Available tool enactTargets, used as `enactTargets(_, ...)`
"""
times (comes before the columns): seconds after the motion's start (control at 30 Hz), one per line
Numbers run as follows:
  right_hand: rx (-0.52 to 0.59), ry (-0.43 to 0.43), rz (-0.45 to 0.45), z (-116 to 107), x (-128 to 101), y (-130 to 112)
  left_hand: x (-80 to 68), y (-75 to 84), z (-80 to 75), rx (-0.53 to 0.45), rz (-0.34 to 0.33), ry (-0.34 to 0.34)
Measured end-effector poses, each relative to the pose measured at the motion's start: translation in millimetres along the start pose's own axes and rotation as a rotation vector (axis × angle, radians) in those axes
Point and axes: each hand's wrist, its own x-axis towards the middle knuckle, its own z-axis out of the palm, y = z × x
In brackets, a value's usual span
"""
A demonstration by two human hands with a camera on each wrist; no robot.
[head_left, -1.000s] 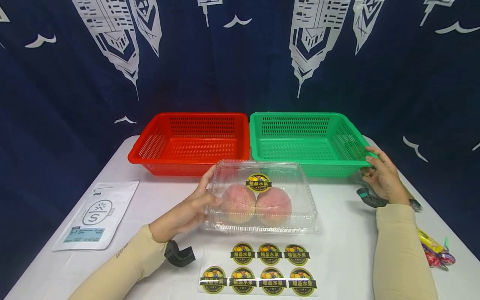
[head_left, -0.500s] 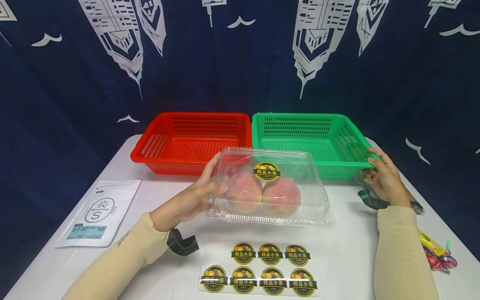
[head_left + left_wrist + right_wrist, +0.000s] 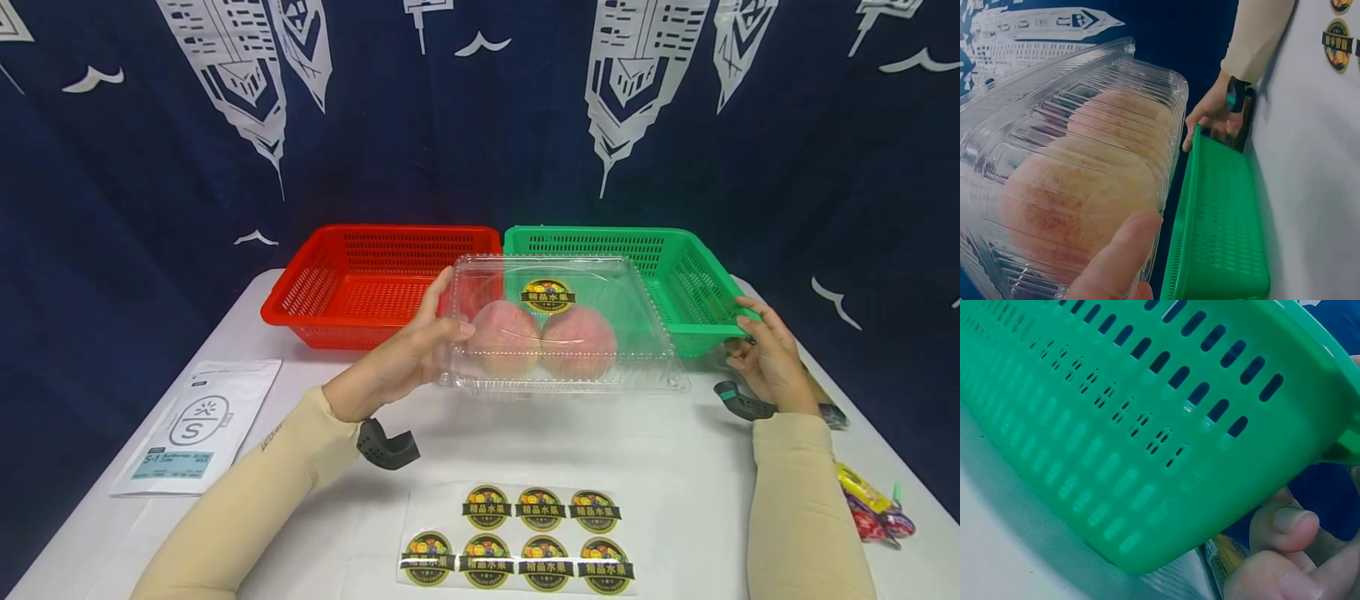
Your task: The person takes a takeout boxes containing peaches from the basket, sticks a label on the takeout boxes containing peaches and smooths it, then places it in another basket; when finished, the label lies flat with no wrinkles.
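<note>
In the head view my left hand grips the left end of a clear plastic clamshell box, raised above the table. Two pink-yellow peaches lie side by side inside it, and a round black and gold sticker is on its lid. The box overlaps the front of the green basket in this view. In the left wrist view my left thumb presses the box's edge. My right hand holds the green basket's front right corner; its curled fingers show below the rim in the right wrist view.
A red basket stands left of the green one. A white pouch lies at the left. A sheet with several round stickers is at the front. Wrapped candies lie beside my right sleeve. A dark blue cloth hangs behind.
My left hand has lifted the clamshell box and moved it away from me and to the right, toward the green basket. The right hand has stayed at the basket's corner.
</note>
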Motion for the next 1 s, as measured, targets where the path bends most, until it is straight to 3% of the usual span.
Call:
enactTargets(0.43, 0.011, 0.035, -0.005, 1.2, 0.5, 1.8, 37.4, 17.2, 8.7, 0.001, 0.010, 0.066)
enactTargets(0.7, 0.030, 0.023, -0.027, 0.5, -0.1, 3.4, 58.8, 18.2, 17.5, 0.015, -0.028, 0.072)
enactTargets(1.0, 0.027, 0.020, -0.022, 1.8, -0.6, 2.4, 78.5, 16.0, 28.3, -0.028, -0.017, 0.065)
